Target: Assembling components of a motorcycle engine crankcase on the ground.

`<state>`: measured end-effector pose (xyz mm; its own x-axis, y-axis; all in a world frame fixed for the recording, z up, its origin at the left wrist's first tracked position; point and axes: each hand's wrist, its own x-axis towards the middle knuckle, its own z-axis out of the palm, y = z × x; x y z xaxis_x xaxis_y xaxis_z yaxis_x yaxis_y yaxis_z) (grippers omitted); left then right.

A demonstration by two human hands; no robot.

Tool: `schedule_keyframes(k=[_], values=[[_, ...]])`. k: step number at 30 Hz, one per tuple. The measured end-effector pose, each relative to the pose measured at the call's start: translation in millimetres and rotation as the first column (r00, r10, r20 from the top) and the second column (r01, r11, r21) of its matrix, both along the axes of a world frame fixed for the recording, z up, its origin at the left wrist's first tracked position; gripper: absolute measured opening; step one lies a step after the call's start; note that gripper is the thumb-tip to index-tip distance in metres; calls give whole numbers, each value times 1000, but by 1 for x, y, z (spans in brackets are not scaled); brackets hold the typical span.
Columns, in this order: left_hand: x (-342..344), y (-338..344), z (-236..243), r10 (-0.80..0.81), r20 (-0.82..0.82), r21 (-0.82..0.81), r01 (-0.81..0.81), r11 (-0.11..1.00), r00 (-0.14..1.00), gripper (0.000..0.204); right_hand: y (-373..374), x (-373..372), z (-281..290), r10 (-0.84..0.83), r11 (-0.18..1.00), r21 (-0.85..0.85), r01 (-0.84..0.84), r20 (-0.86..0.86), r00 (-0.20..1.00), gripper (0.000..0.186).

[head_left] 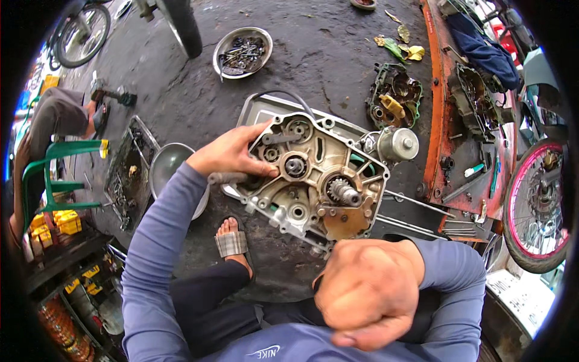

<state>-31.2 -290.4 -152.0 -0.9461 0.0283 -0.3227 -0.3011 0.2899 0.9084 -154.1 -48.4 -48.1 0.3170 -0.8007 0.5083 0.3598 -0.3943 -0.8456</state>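
Note:
A bare metal engine crankcase (pixel 313 181) stands tilted toward me above a metal tray (pixel 253 114). My left hand (pixel 235 151) grips its left edge, the thumb on the near face and the fingers along the upper side. A toothed gear shaft (pixel 342 192) sticks out of the case's right half, beside a brownish plate (pixel 347 222). At the upper right of the case is a silver cylindrical part (pixel 398 145). My right hand (pixel 369 292) is closed in a fist close to my body, just below the case's lower right corner. Whatever its fingers hold is hidden.
A metal bowl of small parts (pixel 243 53) sits ahead on the dark floor. An oily engine half (pixel 395 99) lies beside an orange-edged bench (pixel 449 175) at right. To the left are a grey basin (pixel 174 172) and a green chair (pixel 60 169) near a seated person.

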Motion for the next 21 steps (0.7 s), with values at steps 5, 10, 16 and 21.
schedule_keyframes(k=[5,10,16,21], values=[[4,-3,-5,-50,-67,-54,46,997,997,84,3,10,-21,-8,984,175,38,-168,986,39],[0,-4,-11,-63,-132,-25,60,998,989,79,22,21,-24,-170,922,313,230,-206,963,37],[7,-10,-15,-61,-128,-58,54,997,990,60,31,61,5,-405,797,287,532,-400,822,38],[4,-7,-10,-53,-68,-55,49,997,996,60,27,63,-6,-125,992,11,125,33,992,35]])
